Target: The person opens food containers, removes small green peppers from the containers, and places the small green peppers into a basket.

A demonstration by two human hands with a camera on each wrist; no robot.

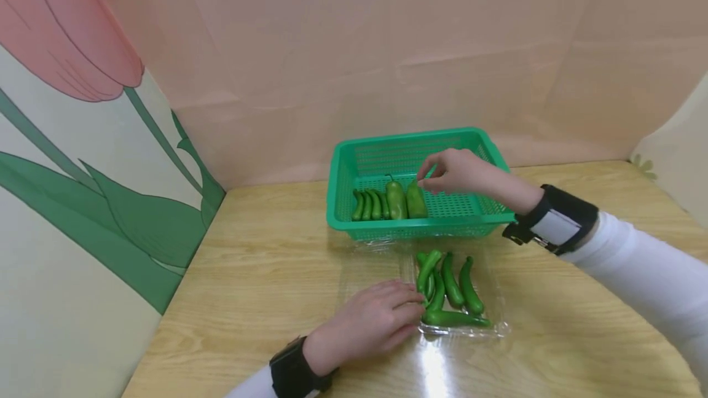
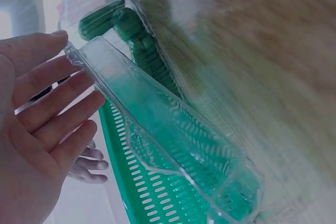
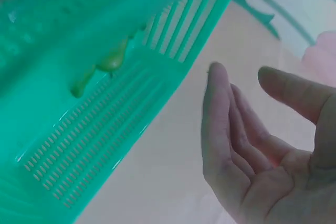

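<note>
**Right hand over the basket, left hand steadying the clear tray**

Your right hand (image 1: 455, 171) hovers above the green slotted plastic basket (image 1: 343, 167), fingers loosely spread and holding nothing, as the right wrist view shows plainly. Just below and left of its fingertips lie the two fat, glossy green peppers (image 1: 405, 199), side by side on the basket floor, their long axes running away from you toward the far wall, stems at the far end. Beside them, further left, a row of slim green chillies (image 1: 369, 204) lies parallel in the same direction.

Your left hand (image 1: 372, 318) rests on the pale wooden tabletop (image 1: 254, 263), fingers straight and pressed against the left edge of the clear, thin moulded plastic tray (image 1: 492, 327); it grips nothing. In that tray sit the curved green chillies (image 1: 450, 290), smooth and shiny, most pointing away from you, one lying crosswise along the near edge. They lie just right of your left fingertips, so the left hand is much the nearer; the right hand is well apart from them, with the basket's near wall between.
</note>
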